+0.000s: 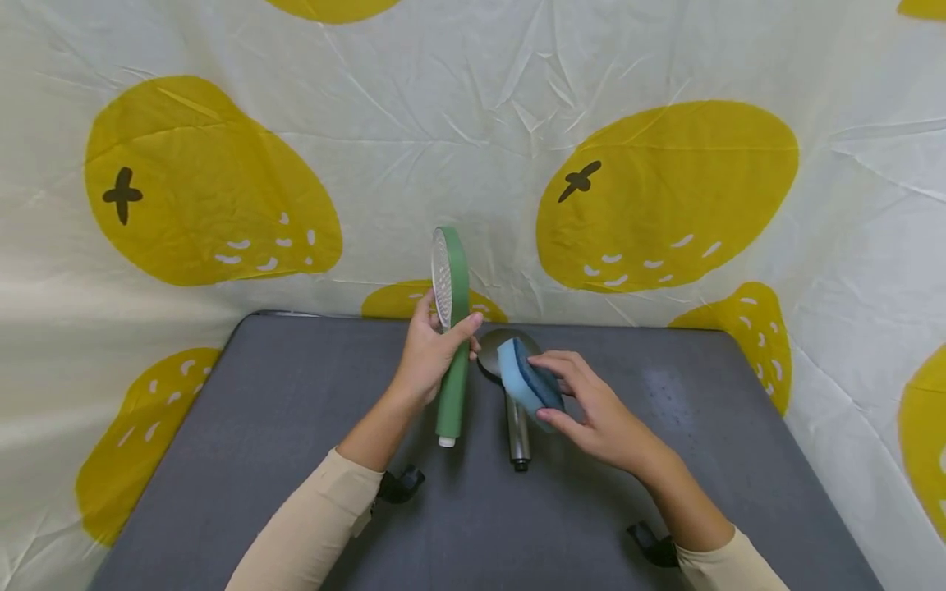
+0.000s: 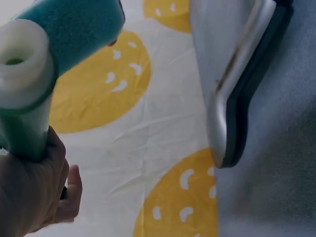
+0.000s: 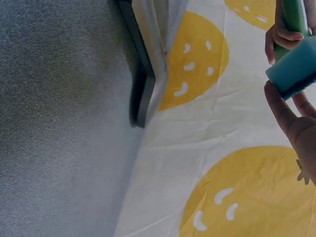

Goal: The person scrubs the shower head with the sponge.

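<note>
A green shower head (image 1: 454,361) with a pale spray face stands nearly upright in my left hand (image 1: 431,349), which grips it around the upper handle. My right hand (image 1: 599,410) pinches a sponge (image 1: 526,382), light blue on one side and dark blue on the other, just right of the green handle. In the right wrist view the sponge (image 3: 294,69) lies close to the shower head (image 3: 295,17); whether they touch I cannot tell. Behind the sponge a silver shower head (image 1: 518,431) lies on the dark table, its round head partly covered. The left wrist view shows the green handle's whitish end (image 2: 24,64).
The dark grey table (image 1: 296,394) ends at a back edge against a white cloth (image 1: 414,172) printed with yellow fruit shapes. Black straps (image 1: 401,484) show at both wrists. The silver shower head lies below the hands.
</note>
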Motion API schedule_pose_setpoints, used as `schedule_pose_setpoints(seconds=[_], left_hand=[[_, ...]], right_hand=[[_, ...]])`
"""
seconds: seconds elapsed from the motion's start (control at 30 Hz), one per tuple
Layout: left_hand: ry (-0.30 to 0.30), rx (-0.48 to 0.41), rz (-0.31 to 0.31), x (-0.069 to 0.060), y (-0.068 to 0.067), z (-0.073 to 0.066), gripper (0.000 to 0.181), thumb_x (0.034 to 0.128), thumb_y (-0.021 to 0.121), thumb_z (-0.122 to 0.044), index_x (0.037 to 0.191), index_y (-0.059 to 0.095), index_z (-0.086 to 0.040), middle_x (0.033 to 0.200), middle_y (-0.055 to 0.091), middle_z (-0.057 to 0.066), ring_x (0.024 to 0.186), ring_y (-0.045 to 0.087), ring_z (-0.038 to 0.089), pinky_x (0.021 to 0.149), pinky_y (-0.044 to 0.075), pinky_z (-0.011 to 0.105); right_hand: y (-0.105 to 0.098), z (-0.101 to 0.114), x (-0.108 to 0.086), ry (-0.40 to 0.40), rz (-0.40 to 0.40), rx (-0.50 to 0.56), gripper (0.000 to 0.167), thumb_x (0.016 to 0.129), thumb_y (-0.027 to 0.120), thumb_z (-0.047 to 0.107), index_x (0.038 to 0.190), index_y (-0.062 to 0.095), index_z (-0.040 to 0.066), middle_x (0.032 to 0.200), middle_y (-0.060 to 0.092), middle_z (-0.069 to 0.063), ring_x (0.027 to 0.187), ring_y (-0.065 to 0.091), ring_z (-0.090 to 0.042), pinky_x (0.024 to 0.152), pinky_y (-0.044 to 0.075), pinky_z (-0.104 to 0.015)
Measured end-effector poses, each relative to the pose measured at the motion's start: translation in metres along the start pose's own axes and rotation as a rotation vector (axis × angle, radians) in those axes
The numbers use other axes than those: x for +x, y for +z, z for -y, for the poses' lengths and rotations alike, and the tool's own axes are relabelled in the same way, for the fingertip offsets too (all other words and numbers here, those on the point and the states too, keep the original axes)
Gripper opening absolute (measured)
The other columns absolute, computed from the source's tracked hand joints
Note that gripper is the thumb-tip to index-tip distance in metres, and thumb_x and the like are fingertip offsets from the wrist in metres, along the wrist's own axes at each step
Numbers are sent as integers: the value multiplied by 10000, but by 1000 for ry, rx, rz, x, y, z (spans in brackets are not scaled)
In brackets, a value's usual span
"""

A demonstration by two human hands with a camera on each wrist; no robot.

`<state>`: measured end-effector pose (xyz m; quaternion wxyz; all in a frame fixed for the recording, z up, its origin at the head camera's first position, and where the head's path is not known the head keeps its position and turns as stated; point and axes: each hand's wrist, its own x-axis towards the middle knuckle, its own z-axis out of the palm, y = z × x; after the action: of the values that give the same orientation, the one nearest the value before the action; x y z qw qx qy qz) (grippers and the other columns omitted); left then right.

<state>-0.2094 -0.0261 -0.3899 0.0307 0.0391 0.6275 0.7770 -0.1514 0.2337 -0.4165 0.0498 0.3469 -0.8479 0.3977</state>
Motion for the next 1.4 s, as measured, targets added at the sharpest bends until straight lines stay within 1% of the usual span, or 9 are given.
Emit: schedule_pose_setpoints(seconds=[0.2,0.33,0.5,0.6,0.83,0.93,1.1,1.27,1.4], left_hand=[[-25,61,84,0,-1,8,525,1088,556,-269,1526,353,-64,1259,625,210,994,746,280,930,609,499],[-48,52,92,-4,-3,13,496,1132,403,-341,1509,397,-18,1315,617,234,1063,730,286,1008,569,509],[-91,18,53,-6,-10,19,486,1136,386,-339,1513,434,-35,1333,638,234,992,722,185,974,570,413],[-103,62,7,-6,-13,22,483,1125,421,-360,1436,514,-2,1273,655,200,994,665,149,914,536,310],[-78,49,-56,-5,-9,24,377,1094,532,-229,1133,659,124,992,667,32,906,590,90,848,503,252],[-66,-11,-10,-7,-8,24,330,1086,538,-147,1159,632,161,956,671,23,845,635,74,792,556,245],[-61,-82,123,-10,-9,22,359,1100,484,-94,1356,519,154,1180,684,169,948,717,92,915,605,334],[-62,-122,229,-13,-8,21,409,1124,419,-125,1432,438,143,1323,620,257,1002,720,110,950,594,326],[-53,-174,269,-14,-7,21,440,1136,389,-168,1428,417,159,1259,656,203,1009,725,136,918,610,334]], right_hand=[[-3,0,-1,-2,-16,-11,739,914,775,45,1543,402,157,1483,458,-103,1278,538,-248,944,588,-525],[-3,-1,-3,10,-4,-14,748,924,771,68,1558,386,165,1490,454,-101,1277,529,-244,944,586,-522],[-2,-2,-4,7,-7,-28,776,915,781,73,1569,374,171,1491,455,-102,1275,524,-248,931,588,-524],[-3,-3,-3,-12,-13,-56,788,899,795,69,1563,383,165,1490,457,-98,1292,518,-246,934,585,-503],[-3,-2,10,-116,-89,-167,722,891,804,85,1521,450,93,1460,470,-147,1322,500,-279,1141,376,-218],[-5,0,19,-145,-132,-227,719,874,815,72,1508,477,85,1449,473,-179,1296,521,-304,1111,423,-262],[-11,6,42,-144,-143,-279,723,887,810,78,1524,468,101,1464,451,-212,1269,554,-316,984,534,-480],[-13,9,65,-155,-158,-328,701,926,781,101,1545,456,132,1471,442,-242,1277,554,-359,956,563,-503],[-12,13,75,-172,-146,-403,678,934,775,124,1539,471,153,1468,447,-270,1324,500,-410,1008,542,-541]])
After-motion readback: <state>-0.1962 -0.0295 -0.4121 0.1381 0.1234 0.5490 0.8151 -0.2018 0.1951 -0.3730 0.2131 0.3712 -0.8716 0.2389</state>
